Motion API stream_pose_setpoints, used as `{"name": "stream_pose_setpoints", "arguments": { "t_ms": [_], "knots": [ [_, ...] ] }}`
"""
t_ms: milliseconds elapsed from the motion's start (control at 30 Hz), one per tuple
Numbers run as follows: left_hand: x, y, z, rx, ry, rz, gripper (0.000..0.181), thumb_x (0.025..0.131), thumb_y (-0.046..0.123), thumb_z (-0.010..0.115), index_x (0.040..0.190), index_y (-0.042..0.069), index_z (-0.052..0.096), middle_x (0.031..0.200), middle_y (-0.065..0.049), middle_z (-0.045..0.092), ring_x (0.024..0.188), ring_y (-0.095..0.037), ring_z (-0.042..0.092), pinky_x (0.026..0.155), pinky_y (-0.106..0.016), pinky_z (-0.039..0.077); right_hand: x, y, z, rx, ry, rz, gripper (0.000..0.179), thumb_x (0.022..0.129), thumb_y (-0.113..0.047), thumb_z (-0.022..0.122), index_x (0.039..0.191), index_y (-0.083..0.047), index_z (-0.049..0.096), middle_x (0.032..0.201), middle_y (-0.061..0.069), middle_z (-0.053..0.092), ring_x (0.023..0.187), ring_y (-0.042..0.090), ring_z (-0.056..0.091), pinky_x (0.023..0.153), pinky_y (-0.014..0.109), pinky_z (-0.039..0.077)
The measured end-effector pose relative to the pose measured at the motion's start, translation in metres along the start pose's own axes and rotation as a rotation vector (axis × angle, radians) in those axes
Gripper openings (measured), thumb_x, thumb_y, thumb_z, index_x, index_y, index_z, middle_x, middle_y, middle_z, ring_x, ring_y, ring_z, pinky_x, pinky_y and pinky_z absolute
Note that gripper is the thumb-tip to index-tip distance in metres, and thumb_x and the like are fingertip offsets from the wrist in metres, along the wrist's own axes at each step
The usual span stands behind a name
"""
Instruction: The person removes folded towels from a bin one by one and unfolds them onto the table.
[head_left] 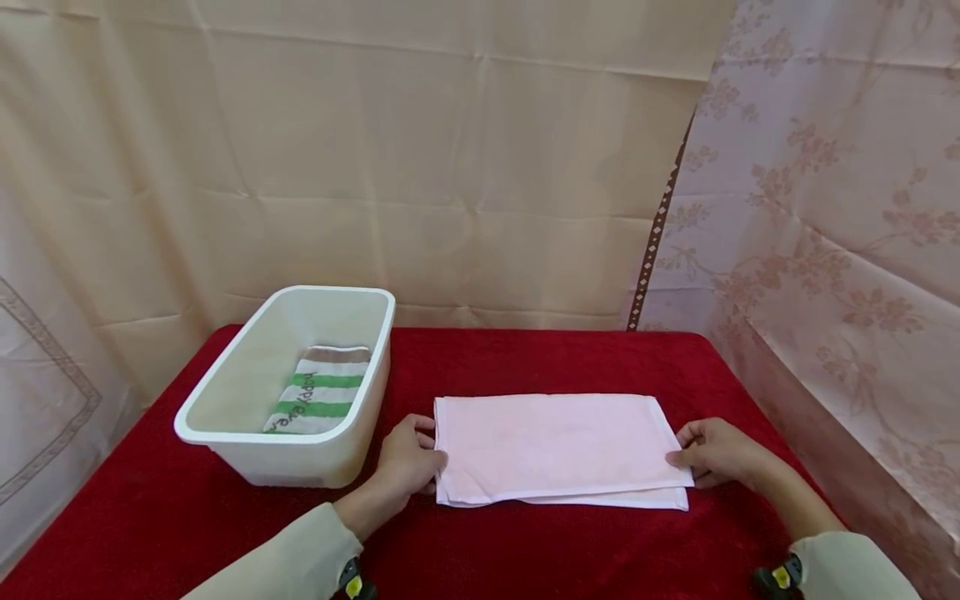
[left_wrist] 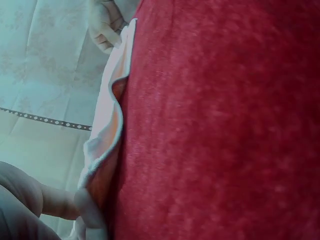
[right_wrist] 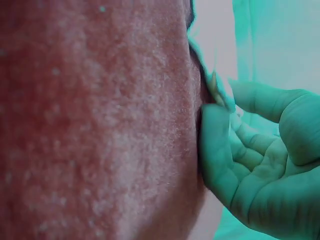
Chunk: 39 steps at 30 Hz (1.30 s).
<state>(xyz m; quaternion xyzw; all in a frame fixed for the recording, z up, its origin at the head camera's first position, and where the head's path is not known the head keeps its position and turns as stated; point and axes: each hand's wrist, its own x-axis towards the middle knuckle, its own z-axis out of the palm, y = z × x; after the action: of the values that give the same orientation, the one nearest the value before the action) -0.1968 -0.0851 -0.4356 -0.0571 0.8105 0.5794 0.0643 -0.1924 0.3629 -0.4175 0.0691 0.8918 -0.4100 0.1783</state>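
Observation:
A folded pale pink towel [head_left: 555, 446] with white edges lies on the red cloth, its lower layer showing along the near side. My left hand [head_left: 407, 457] pinches the towel's left edge, thumb on top. At the right edge, near the front corner, my right hand [head_left: 717, 452] grips the towel between thumb and fingers. The left wrist view shows the towel's near edge [left_wrist: 120, 120] in a wavy curve above the cloth. In the right wrist view, the thumb and index finger [right_wrist: 216, 145] close about the towel's corner.
Left of the towel stands a white plastic basin [head_left: 352, 454]. Inside it lies a folded green-and-white striped towel [head_left: 322, 392] with dark lettering. Red velvety cloth [head_left: 570, 554] covers the table. Beige curtains [head_left: 465, 167] hang behind, and a floral curtain [head_left: 840, 208] hangs on the right.

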Motion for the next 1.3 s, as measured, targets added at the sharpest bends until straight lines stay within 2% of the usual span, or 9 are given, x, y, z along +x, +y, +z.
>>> {"name": "stream_pose_setpoints", "arguments": {
  "t_ms": [167,300,433,600,767,900,1067,1167,1300],
  "knots": [
    [0.000,-0.003,0.002,0.156,0.063,0.139,0.036,0.078,-0.001,0.073,0.113,0.001,0.061,0.089,-0.009,0.060,0.070,-0.017,0.056,0.058,-0.029,0.051,-0.007,-0.010,0.002,-0.149,0.070,-0.064,0.040,0.087,-0.020,0.081,0.109,0.004,0.059,0.084,0.009,0.061,0.069,0.022,0.061,0.063,0.038,0.059],
    [-0.005,0.000,0.000,0.312,0.080,0.292,0.026,0.080,0.004,0.075,0.105,0.003,0.067,0.085,-0.005,0.059,0.074,-0.016,0.053,0.067,-0.032,0.047,-0.011,-0.016,0.003,-0.326,0.112,-0.186,0.039,0.085,-0.019,0.083,0.110,0.002,0.061,0.082,0.005,0.064,0.069,0.019,0.059,0.060,0.035,0.053],
    [-0.010,0.005,-0.001,0.444,-0.020,0.436,0.014,0.082,0.009,0.076,0.095,0.008,0.070,0.083,0.000,0.060,0.073,-0.013,0.054,0.066,-0.031,0.048,-0.015,-0.020,0.007,-0.517,0.181,-0.353,0.041,0.081,-0.018,0.086,0.109,0.001,0.063,0.086,0.003,0.062,0.076,0.017,0.058,0.064,0.035,0.051],
    [-0.013,0.007,-0.003,0.684,-0.220,0.594,0.017,0.080,0.024,0.085,0.089,0.015,0.073,0.083,0.004,0.062,0.075,-0.010,0.052,0.066,-0.028,0.048,-0.021,-0.024,0.014,-0.689,0.241,-0.512,0.040,0.077,-0.018,0.088,0.108,-0.004,0.067,0.091,0.001,0.059,0.078,0.013,0.052,0.067,0.033,0.050],
    [-0.014,0.004,-0.009,0.840,-0.336,0.740,0.025,0.078,0.032,0.087,0.094,0.019,0.074,0.089,0.007,0.063,0.080,-0.009,0.050,0.068,-0.025,0.046,-0.026,-0.030,0.018,-0.759,0.160,-0.590,0.026,0.080,-0.017,0.086,0.099,-0.016,0.069,0.091,-0.008,0.060,0.083,0.012,0.054,0.071,0.033,0.051],
    [-0.014,0.003,-0.013,0.902,-0.375,0.864,0.020,0.081,0.030,0.084,0.095,0.020,0.073,0.087,0.010,0.060,0.079,-0.007,0.049,0.067,-0.024,0.044,-0.030,-0.026,0.016,-0.799,0.138,-0.724,0.023,0.081,-0.015,0.085,0.096,-0.022,0.069,0.094,-0.012,0.061,0.087,0.011,0.056,0.075,0.034,0.052],
    [-0.013,0.003,-0.016,0.947,-0.393,1.009,0.004,0.087,0.019,0.075,0.092,0.019,0.073,0.085,0.008,0.063,0.078,-0.008,0.056,0.068,-0.023,0.048,-0.030,-0.013,0.014,-0.796,0.114,-0.887,0.032,0.076,-0.009,0.085,0.097,-0.027,0.067,0.095,-0.018,0.058,0.086,0.004,0.051,0.072,0.024,0.048],
    [-0.013,0.002,-0.017,0.958,-0.377,1.056,0.006,0.089,0.014,0.072,0.092,0.019,0.074,0.085,0.007,0.065,0.079,-0.009,0.060,0.068,-0.024,0.050,-0.028,-0.005,0.014,-0.770,0.113,-0.961,0.040,0.071,-0.002,0.083,0.094,-0.028,0.063,0.091,-0.020,0.053,0.084,0.001,0.045,0.069,0.018,0.043],
    [-0.013,0.001,-0.019,0.952,-0.383,1.029,0.008,0.092,0.013,0.070,0.096,0.018,0.075,0.088,0.006,0.068,0.081,-0.010,0.062,0.071,-0.025,0.052,-0.023,0.004,0.015,-0.738,0.110,-1.018,0.047,0.067,0.008,0.078,0.092,-0.027,0.060,0.087,-0.019,0.049,0.082,0.000,0.042,0.066,0.015,0.038]
  ]
}}
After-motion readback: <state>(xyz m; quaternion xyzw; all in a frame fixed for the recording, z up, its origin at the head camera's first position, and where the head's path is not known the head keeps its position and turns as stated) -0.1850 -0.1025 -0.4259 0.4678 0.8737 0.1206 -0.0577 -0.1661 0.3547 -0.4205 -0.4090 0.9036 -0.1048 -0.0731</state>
